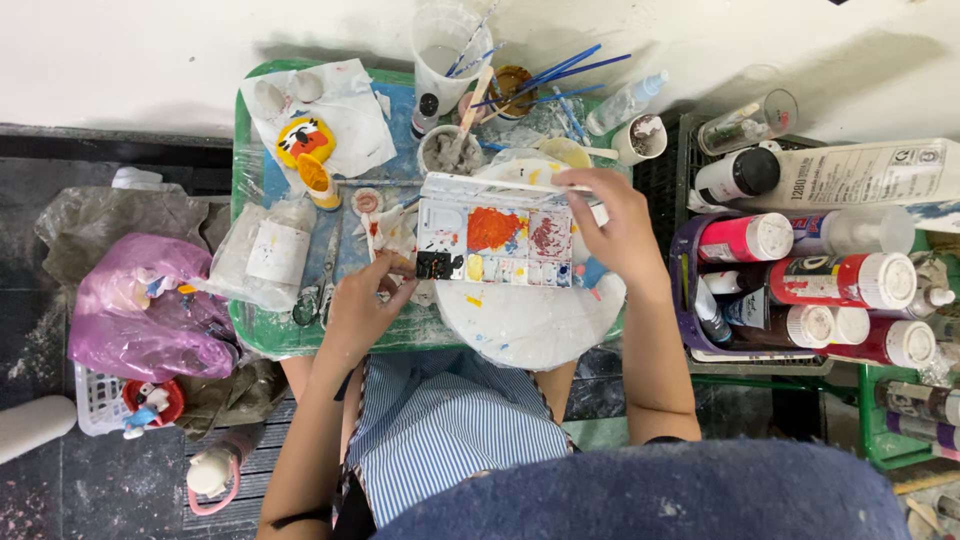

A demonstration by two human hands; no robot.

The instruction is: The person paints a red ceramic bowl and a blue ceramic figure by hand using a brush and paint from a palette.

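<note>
Hands (365,305) (620,230) flank the paint palette (495,240), apparently beside red-labelled bottles (845,280).

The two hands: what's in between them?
In the head view, the paint palette lies between the left hand and the right hand, on a white round board. Both hands touch it.

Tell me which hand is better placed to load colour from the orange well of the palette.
Right, probably. The right hand holds a thin brush over the palette, close to the orange well. The left hand is at the palette's lower left corner, pinching a small white piece.
</note>
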